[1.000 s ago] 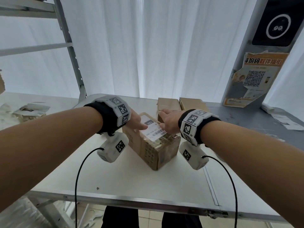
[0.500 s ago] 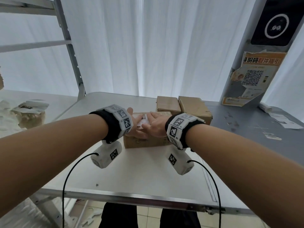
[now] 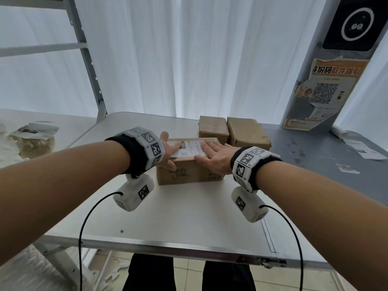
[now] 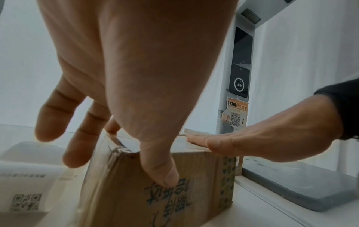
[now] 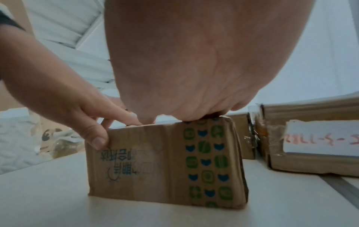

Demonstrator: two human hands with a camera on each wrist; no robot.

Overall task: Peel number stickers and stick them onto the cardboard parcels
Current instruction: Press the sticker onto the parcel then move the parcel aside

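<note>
A brown cardboard parcel stands on the white table in front of me. A white number sticker marked 150 lies on its top. My left hand has its index finger on the sticker's left end and its thumb against the parcel's front face. The other left fingers hang spread and free. My right hand lies flat, palm down, on the sticker's right part. The right wrist view shows the parcel's printed front and the left hand.
Two more cardboard parcels stand right behind, one with a handwritten white label. A grey table with papers adjoins on the right. White bags lie left, beyond a metal shelf post.
The parcel has turned from a diagonal pose to square, long side towards me. My hands have spread apart along the sticker, the right one now lying flat.
</note>
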